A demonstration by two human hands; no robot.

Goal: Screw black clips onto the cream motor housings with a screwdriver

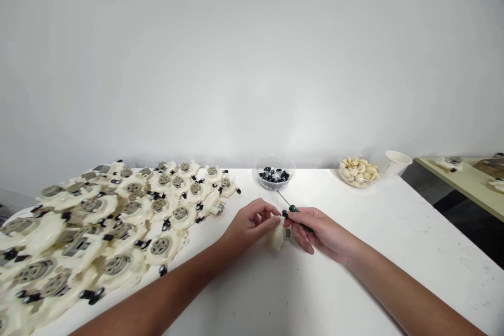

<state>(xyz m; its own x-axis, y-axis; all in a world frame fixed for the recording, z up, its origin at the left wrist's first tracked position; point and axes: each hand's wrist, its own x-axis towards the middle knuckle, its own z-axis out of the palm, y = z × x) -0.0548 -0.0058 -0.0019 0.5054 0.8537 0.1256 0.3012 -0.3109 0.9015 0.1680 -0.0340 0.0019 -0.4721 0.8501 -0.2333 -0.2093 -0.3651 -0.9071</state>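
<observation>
In my right hand [315,231] is a screwdriver [293,208] with a dark green handle. Its thin metal shaft points up and left, toward the small tub. My left hand [255,223] is closed, thumb and forefinger together at the top of a cream plastic motor housing [276,240]. That housing stands between my two hands, low over the table. A small black fitting [284,213] shows at its top, between the fingertips of both hands. My right fingers are beside the housing's grey motor end, and the palm side hides part of it.
Many similar cream housings [161,246] with grey motors and black fittings cover the table's left side. Toward the back stand a clear tub [271,185] of black fittings, a clear bowl [358,171] of cream pieces and a white cup [396,161]. Another table [464,181] is at right.
</observation>
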